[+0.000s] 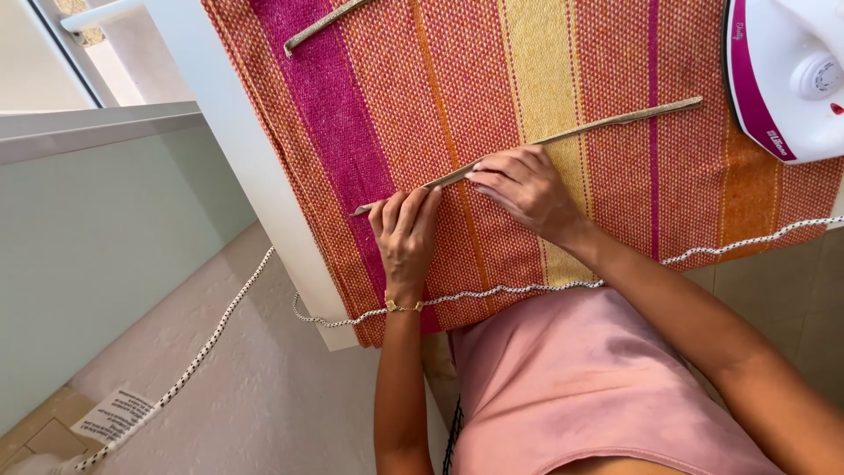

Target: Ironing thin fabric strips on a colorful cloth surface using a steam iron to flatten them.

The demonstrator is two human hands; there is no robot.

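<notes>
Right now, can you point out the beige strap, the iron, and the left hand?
beige strap [615, 120], head view, bare stretch right of the hands.
iron [787, 75], head view, white body.
left hand [404, 230], head view, back of hand.

Bright, even daylight fills the frame, strongest at the upper left; shadows are soft, focus sharp, with slight wide-angle stretch at the edges.
</notes>
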